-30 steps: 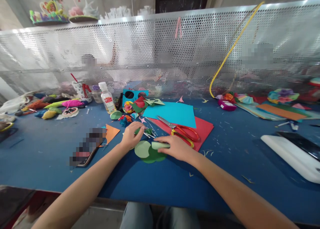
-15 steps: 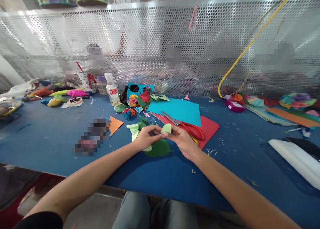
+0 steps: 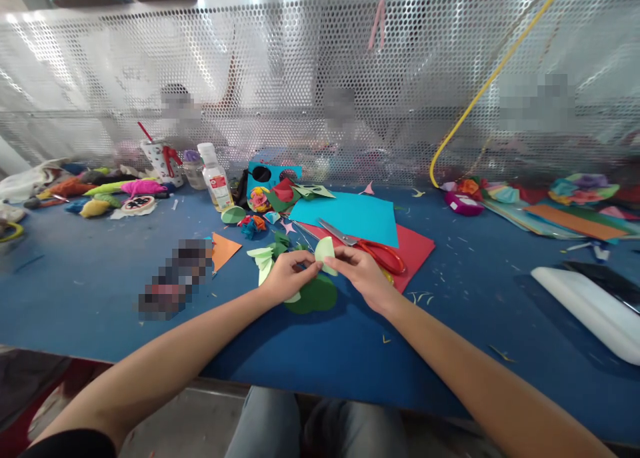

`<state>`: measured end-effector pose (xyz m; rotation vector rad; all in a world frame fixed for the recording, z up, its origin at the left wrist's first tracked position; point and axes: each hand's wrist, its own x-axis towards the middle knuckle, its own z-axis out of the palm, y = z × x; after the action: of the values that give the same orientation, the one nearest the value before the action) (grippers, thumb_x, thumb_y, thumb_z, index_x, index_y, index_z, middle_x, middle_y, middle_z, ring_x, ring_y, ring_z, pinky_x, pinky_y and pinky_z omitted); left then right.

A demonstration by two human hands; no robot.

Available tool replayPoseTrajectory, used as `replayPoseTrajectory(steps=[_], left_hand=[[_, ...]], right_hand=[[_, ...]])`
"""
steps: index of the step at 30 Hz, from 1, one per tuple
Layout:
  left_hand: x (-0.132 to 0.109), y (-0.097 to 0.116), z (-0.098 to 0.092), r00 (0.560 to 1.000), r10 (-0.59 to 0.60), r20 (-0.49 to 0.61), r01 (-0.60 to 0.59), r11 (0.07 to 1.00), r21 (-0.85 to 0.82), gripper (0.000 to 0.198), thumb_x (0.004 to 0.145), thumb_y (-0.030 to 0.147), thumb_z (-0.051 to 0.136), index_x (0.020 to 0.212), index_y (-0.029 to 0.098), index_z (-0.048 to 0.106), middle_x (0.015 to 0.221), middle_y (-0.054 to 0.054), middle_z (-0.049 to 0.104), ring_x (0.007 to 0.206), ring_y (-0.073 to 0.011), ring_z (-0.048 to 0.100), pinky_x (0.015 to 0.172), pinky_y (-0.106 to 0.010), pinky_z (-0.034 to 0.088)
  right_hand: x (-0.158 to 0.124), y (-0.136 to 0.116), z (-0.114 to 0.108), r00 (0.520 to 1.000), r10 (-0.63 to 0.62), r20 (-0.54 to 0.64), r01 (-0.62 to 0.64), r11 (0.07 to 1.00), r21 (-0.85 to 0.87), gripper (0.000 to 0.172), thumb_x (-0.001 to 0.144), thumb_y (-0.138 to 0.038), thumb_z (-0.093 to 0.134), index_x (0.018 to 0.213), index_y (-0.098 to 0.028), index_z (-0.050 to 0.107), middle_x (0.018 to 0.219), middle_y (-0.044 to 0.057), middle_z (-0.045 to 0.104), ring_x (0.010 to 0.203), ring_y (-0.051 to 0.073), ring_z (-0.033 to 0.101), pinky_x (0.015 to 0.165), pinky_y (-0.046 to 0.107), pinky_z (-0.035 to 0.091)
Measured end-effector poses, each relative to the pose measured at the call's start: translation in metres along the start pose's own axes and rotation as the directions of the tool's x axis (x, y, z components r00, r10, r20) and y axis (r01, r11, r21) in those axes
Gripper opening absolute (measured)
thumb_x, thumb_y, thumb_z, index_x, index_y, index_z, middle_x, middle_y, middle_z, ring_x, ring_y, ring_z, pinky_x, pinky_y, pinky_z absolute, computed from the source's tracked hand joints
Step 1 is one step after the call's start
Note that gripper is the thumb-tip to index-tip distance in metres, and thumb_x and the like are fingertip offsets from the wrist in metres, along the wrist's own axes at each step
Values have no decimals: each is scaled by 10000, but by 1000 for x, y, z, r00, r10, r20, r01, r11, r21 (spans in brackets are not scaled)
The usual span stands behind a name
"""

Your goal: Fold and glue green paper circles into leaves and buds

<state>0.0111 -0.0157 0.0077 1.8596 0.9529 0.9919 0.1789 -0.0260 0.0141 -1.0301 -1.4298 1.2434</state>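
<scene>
A light green paper piece [image 3: 325, 252], folded with a rounded edge, is held between my two hands above the table. My left hand [image 3: 289, 275] pinches its left lower edge. My right hand [image 3: 361, 275] grips the right side between thumb and fingers. Dark green round paper pieces [image 3: 316, 295] lie just below my hands. Left of them are pleated pale green paper [image 3: 262, 261] and dark green folded paper [image 3: 281, 243]. Scissors with red handles [image 3: 383, 255] rest on the red paper [image 3: 417, 248] and blue paper [image 3: 353, 213], beyond my right hand.
An orange paper piece [image 3: 224, 250] lies to the left. Behind stand a glue bottle [image 3: 217, 181] and a patterned cup [image 3: 163, 163]. A white block-shaped object [image 3: 585, 311] lies at right. A perforated metal screen [image 3: 280, 65] closes off the table's back.
The light green paper has been turned more upright and shows a larger area, with my left fingers now touching its lower edge. The whole view has shifted slightly.
</scene>
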Motion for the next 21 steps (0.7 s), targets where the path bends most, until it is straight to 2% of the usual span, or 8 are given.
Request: replayPoseTrajectory(steps=[7,13,18,21], left_hand=[[0,-4,1,998,-20,67,22,999,-25,257,783,362,509,701,131,589,616,-11,558,504,-88,509,463,-183,416],[2,-8,1,995,-50,85,56,997,-62,262,779,377,525,710,133,588,599,-5,562,492,-85,512,475,-187,434],[3,-8,3,991,-117,57,122,988,-92,282,744,412,568,722,133,603,566,-3,574,493,-94,538,477,-187,458],[4,-6,2,993,-120,14,121,989,-80,277,740,406,572,694,136,617,555,-7,587,503,-104,552,487,-192,464]], right_hand=[[1,4,-3,999,-29,28,31,997,-74,179,721,-294,602,836,-168,654,767,28,639,709,153,560,634,264,416],[2,5,-4,999,-29,37,33,994,-105,213,725,-350,592,806,-162,649,746,31,635,704,161,563,627,271,422],[3,3,-5,1000,-25,-8,23,981,-190,243,696,-397,616,718,-159,660,657,21,628,643,158,560,592,275,426],[4,4,-7,998,-67,3,66,965,-253,247,739,-398,570,768,-178,680,682,24,648,671,172,583,610,289,446]])
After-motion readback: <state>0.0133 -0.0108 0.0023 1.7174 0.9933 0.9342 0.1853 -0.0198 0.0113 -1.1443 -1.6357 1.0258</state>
